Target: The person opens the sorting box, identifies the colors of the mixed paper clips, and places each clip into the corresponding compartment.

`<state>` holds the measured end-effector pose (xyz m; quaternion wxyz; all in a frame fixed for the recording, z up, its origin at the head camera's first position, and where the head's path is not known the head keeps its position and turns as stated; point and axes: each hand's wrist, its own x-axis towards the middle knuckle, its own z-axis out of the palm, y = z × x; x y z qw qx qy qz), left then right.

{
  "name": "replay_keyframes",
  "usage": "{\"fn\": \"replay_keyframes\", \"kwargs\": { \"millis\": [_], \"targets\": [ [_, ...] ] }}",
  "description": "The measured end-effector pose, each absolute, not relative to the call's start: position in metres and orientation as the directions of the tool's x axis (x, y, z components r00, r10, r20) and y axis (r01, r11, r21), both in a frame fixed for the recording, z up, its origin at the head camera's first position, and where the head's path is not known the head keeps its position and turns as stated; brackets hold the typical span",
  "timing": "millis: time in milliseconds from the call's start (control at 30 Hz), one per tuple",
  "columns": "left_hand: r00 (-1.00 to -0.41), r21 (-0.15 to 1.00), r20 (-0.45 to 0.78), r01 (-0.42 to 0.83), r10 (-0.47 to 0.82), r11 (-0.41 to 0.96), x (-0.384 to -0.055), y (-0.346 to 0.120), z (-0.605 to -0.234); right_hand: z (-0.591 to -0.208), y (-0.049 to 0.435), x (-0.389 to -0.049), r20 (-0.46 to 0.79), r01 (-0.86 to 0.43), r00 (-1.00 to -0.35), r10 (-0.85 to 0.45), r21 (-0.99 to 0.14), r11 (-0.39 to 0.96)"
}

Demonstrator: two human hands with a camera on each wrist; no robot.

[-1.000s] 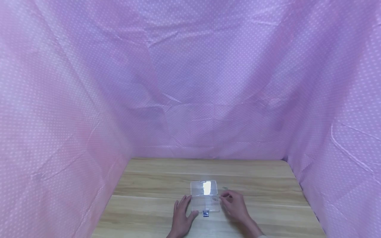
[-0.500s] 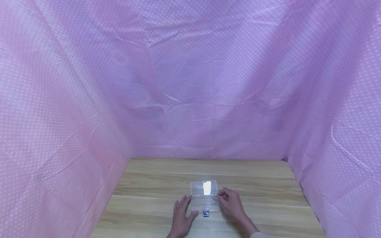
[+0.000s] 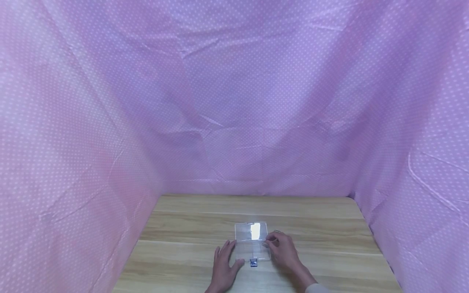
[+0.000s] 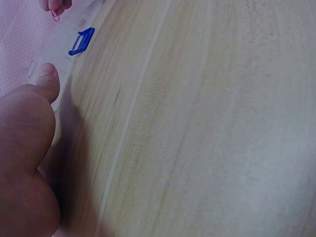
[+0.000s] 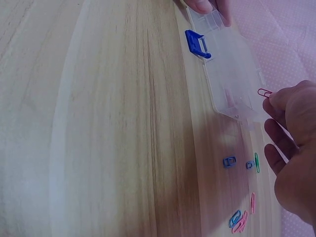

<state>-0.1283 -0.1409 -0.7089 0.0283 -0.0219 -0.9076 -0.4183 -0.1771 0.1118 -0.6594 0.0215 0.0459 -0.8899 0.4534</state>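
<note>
Right hand (image 3: 286, 250) pinches a red paper clip (image 5: 265, 93) between thumb and finger, clip poking out past the fingertips, at the right end of the clear plastic box (image 3: 243, 251); can't tell if it touches the box. Left hand (image 3: 224, 266) spread at the box's left end, thumb apart from the fingers and resting at the near edge, fingers along the left side. Box sits on the wood table (image 3: 176, 228), lid (image 3: 242, 232) open on the far side, bright glare on it. Blue latch (image 5: 198, 44) at the near edge. Loose clips by the right end: blue (image 5: 229, 162), green (image 5: 257, 163), pink (image 5: 253, 202), more bunched together. Pink dotted cloth (image 3: 234, 101) hangs around the table.
</note>
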Motion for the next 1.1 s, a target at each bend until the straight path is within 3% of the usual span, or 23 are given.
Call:
{"fn": "replay_keyframes", "kwargs": {
  "millis": [467, 767, 1100],
  "targets": [
    [-0.994, 0.754, 0.107, 0.079, -0.003, 0.652, -0.1274, -0.1387, -0.7079, -0.6605, 0.1119, -0.1735, 0.080, -0.114, -0.993, -0.084, -0.793, 0.598],
    [-0.988, 0.720, 0.153, 0.127, 0.023, 0.682, -0.1295, -0.1394, -0.7113, -0.6589, 0.1134, -0.1700, 0.163, -0.219, -0.976, -0.147, -0.722, 0.656],
    [-0.995, 0.754, 0.099, 0.088, 0.020, 0.651, -0.1258, -0.1415, -0.7126, -0.6594, 0.1213, -0.1675, 0.177, -0.268, -0.963, -0.201, -0.677, 0.686]
  ]
}}
